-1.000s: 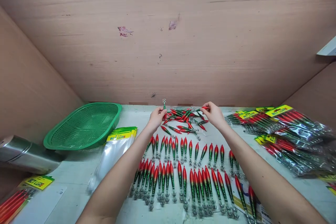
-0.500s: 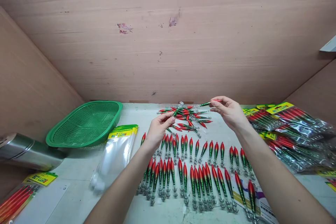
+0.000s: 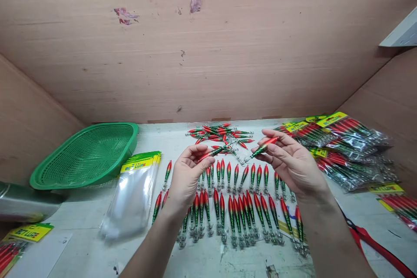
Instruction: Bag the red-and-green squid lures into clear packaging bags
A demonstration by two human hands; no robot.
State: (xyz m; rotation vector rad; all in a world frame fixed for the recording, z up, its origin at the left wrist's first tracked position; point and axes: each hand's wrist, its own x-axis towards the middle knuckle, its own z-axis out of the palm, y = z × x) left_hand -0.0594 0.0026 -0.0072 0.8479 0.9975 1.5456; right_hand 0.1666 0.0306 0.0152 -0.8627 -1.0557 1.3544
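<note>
Between the thumb and fingers of my left hand is a red-and-green fishing lure, its hooked end pointing right. My right hand pinches a second fishing lure, red tip up and hooks toward the left. The hook ends of both lures come close together in mid-air; whether they touch I cannot tell. Below my hands, more lures stand in rough rows on the white table, red tips away from me. Behind my hands lies a loose pile of lures.
A green mesh basket and a metal cylinder are at left, beside a stack of clear bags with yellow headers. Filled lure packs are heaped at right. Red-handled pliers or cutters lie near my right forearm.
Both hands have come back from the pile toward me, each with a lure. My right hand has turned its lure, and the view has shifted to the right.
</note>
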